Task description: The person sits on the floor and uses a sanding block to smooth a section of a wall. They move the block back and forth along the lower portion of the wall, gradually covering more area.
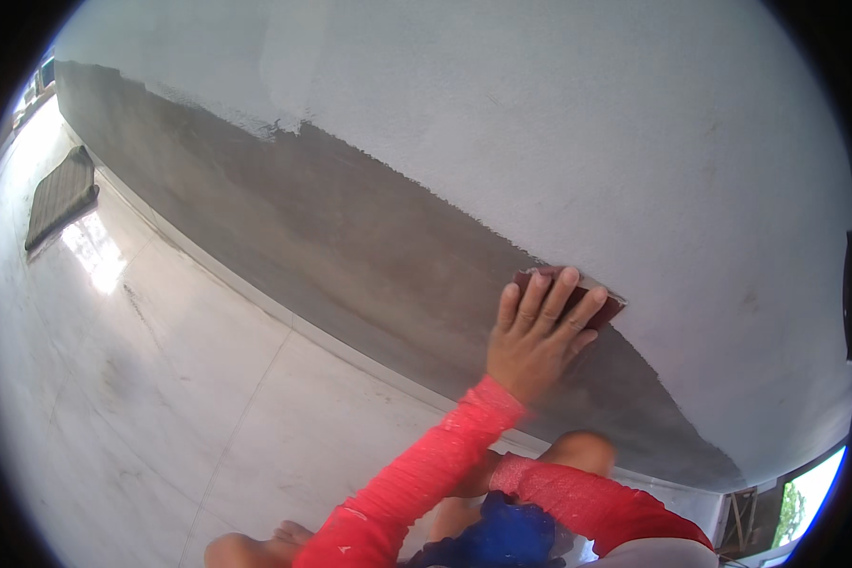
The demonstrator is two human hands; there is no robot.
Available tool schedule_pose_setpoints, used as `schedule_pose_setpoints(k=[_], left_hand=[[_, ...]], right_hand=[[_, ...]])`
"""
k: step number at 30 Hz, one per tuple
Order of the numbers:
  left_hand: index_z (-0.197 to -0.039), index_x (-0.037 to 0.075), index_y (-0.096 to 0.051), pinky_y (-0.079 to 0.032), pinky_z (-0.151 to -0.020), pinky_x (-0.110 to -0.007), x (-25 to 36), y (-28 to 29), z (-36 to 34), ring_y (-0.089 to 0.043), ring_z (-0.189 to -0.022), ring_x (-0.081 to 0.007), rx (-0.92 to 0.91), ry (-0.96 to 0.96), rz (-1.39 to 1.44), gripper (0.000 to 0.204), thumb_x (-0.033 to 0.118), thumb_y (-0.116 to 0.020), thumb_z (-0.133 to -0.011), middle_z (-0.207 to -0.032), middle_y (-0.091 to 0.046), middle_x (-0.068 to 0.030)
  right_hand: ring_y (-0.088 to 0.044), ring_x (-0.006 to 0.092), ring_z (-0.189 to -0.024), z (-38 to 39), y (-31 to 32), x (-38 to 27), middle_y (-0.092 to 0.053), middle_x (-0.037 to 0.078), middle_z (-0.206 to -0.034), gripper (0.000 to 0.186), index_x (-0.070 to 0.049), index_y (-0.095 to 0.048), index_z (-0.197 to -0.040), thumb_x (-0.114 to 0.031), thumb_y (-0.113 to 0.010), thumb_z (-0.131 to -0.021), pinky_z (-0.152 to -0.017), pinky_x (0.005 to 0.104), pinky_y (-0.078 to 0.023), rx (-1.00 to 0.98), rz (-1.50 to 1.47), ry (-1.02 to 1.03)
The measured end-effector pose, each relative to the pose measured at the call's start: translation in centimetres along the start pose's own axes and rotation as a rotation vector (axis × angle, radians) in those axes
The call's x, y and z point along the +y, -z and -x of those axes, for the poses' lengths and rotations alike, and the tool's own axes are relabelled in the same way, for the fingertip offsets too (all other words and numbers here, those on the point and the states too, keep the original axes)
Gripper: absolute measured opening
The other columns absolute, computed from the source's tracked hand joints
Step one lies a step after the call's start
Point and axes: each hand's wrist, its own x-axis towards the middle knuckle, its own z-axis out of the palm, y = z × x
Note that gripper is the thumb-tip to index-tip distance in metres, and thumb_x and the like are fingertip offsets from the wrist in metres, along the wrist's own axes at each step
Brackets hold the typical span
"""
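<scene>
While left fingers [559, 295] press a maroon sheet [614, 310], two-toned wall [502, 123]

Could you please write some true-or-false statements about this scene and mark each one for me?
1. The left hand is against a dark red sheet at the wall. True.
2. The right hand is also on that sheet. False: it is lower, partly hidden behind the left forearm.
3. A dark mat lies on the floor toward the picture's left. True.
4. The sleeves are green. False: they are red.
</scene>
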Motion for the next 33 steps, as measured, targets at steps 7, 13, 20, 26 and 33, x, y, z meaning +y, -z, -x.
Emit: schedule_pose_setpoints(k=[7,13,20,26,33], left_hand=[[-0.157,0.002,-0.034,-0.022,-0.120,-0.058,-14.4,5.9,-8.3,-0.025,-0.149,-0.0467,0.346,0.640,0.165,0.072,0.050,-0.048,-0.106,-0.161,-0.025,-0.0298],[-0.148,0.016,-0.051,-0.029,-0.116,-0.058,2.6,0.2,-1.1,-0.025,-0.144,-0.0457,0.171,0.307,0.041,0.062,0.053,-0.059,-0.099,-0.160,-0.027,-0.0261],[-0.160,0.005,-0.031,-0.020,-0.122,-0.053,-11.3,2.6,-4.8,-0.022,-0.152,-0.0455,0.229,0.391,-0.048,0.071,0.052,-0.041,-0.108,-0.164,-0.028,-0.0236],[-0.163,0.006,-0.020,-0.015,-0.124,-0.053,-18.0,4.6,-6.6,-0.016,-0.153,-0.0462,0.321,0.901,0.012,0.073,0.054,-0.025,-0.109,-0.166,-0.017,-0.0290],[-0.162,0.007,-0.026,-0.013,-0.121,-0.060,-3.2,0.1,1.7,-0.015,-0.152,-0.0454,0.053,0.419,-0.116,0.079,0.062,-0.031,-0.105,-0.168,-0.015,-0.0260]], right_hand=[[-0.069,0.0365,-0.104,2.1,1.1,0.5,-0.074,0.014,-0.111,0.052,-0.014,-0.054,-0.142,-0.045,-0.053,-0.101,-0.091,0.0475,-0.052,-0.092,0.104,-0.124],[-0.067,0.0392,-0.110,-0.7,-4.2,6.8,-0.071,0.019,-0.117,0.052,-0.018,-0.055,-0.143,-0.046,-0.054,-0.099,-0.095,0.0507,-0.051,0.109,-0.010,-0.008],[-0.068,0.0382,-0.107,-0.2,4.1,1.3,-0.073,0.017,-0.114,0.050,-0.018,-0.056,-0.143,-0.043,-0.054,-0.099,-0.094,0.0486,-0.052,0.048,0.043,-0.139],[-0.068,0.0383,-0.107,0.3,3.3,0.3,-0.073,0.017,-0.115,0.051,-0.019,-0.056,-0.143,-0.044,-0.054,-0.099,-0.092,0.0503,-0.053,-0.004,0.040,-0.096],[-0.070,0.0369,-0.103,-3.3,-0.5,1.1,-0.073,0.016,-0.110,0.054,-0.016,-0.057,-0.139,-0.046,-0.060,-0.094,-0.092,0.0517,-0.052,-0.096,0.338,0.074]])
